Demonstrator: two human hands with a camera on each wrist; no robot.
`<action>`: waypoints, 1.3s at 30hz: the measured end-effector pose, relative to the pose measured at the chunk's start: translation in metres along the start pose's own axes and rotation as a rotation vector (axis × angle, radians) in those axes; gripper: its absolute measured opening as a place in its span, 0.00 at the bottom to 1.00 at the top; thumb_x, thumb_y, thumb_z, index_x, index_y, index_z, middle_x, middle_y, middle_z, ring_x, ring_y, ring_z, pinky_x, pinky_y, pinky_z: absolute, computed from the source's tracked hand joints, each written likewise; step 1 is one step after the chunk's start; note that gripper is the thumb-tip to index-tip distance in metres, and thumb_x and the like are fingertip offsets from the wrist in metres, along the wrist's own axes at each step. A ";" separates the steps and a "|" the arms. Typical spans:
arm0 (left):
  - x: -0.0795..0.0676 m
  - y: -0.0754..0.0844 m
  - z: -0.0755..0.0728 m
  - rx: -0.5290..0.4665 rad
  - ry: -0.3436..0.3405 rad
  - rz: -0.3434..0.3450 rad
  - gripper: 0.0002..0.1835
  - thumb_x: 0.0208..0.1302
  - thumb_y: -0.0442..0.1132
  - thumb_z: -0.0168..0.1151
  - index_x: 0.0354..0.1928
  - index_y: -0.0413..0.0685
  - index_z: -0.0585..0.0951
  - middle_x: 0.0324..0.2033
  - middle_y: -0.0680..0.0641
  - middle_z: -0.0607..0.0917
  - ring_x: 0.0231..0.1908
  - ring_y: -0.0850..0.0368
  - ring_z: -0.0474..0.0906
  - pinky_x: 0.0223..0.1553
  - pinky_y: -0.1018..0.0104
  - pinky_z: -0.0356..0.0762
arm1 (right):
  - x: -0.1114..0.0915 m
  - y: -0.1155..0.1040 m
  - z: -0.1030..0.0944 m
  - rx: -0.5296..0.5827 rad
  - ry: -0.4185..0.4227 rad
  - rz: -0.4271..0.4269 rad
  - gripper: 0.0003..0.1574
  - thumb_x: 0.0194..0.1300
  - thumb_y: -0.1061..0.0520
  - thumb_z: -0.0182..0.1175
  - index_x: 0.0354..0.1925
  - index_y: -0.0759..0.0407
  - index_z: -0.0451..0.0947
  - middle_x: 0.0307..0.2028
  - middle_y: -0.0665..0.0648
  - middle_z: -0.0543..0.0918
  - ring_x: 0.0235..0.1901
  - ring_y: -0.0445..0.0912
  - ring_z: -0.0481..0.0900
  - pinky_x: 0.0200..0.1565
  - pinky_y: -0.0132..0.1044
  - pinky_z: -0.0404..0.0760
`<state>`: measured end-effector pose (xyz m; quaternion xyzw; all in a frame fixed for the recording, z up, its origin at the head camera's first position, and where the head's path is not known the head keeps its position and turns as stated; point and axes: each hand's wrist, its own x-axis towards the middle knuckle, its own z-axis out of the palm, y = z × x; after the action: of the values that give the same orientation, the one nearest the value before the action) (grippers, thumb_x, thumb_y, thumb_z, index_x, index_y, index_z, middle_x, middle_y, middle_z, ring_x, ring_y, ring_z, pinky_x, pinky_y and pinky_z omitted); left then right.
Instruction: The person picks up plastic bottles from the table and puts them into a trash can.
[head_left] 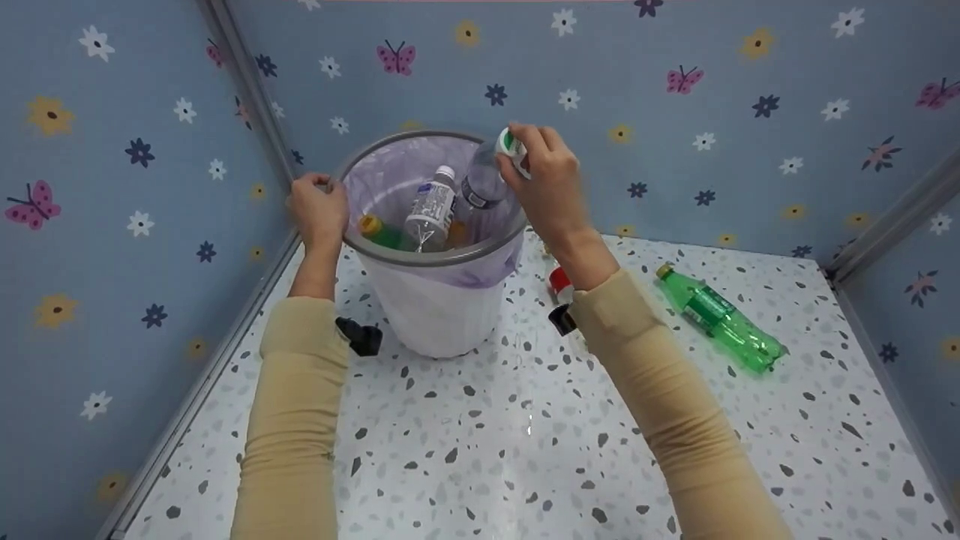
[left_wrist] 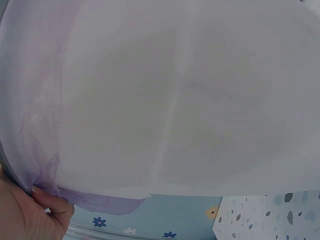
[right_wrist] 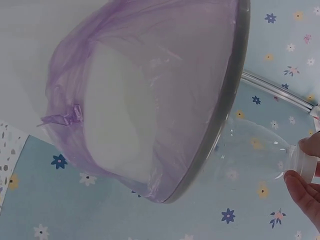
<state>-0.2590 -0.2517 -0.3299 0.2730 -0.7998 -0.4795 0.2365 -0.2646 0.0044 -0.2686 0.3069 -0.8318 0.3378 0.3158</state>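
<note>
A white trash can (head_left: 437, 311) with a grey rim and a purple liner (head_left: 382, 172) stands on the floor. My left hand (head_left: 320, 208) grips its rim at the left side; in the left wrist view, the thumb and fingers of that hand (left_wrist: 37, 212) are at the liner's edge. With my right hand (head_left: 551, 184) I pinch the white cap of a clear plastic bottle (head_left: 484, 176), whose lower part is inside the can's mouth. Also inside are a clear bottle with a white label (head_left: 433, 202) and a green bottle with a yellow cap (head_left: 382, 232).
A green bottle (head_left: 720, 319) lies on the speckled floor (head_left: 480, 450) at the right. Partly hidden by my right forearm is a red cap (head_left: 559, 281). Blue patterned walls (head_left: 585, 67) stand behind the can and on both sides.
</note>
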 end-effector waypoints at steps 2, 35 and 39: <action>0.000 0.000 0.000 0.004 0.005 0.005 0.13 0.64 0.38 0.47 0.46 0.39 0.76 0.44 0.42 0.77 0.38 0.54 0.70 0.39 0.64 0.70 | 0.005 -0.003 0.001 0.010 -0.019 0.027 0.19 0.60 0.60 0.56 0.48 0.68 0.72 0.39 0.63 0.75 0.33 0.47 0.74 0.37 0.28 0.73; 0.001 -0.002 -0.001 0.000 -0.003 -0.004 0.14 0.65 0.38 0.47 0.47 0.39 0.75 0.46 0.42 0.75 0.40 0.54 0.69 0.41 0.63 0.70 | -0.001 0.018 0.023 -0.319 -0.384 0.104 0.18 0.64 0.57 0.51 0.50 0.63 0.73 0.42 0.63 0.72 0.44 0.54 0.69 0.46 0.44 0.68; -0.001 -0.002 0.001 -0.010 -0.004 0.006 0.14 0.65 0.38 0.46 0.47 0.39 0.75 0.46 0.42 0.75 0.40 0.54 0.69 0.41 0.63 0.70 | -0.007 0.026 0.028 -0.387 -0.431 0.066 0.16 0.66 0.56 0.48 0.47 0.61 0.75 0.40 0.62 0.70 0.43 0.54 0.66 0.42 0.46 0.65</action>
<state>-0.2591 -0.2512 -0.3327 0.2685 -0.7985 -0.4836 0.2377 -0.2886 0.0004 -0.2996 0.2782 -0.9383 0.1100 0.1734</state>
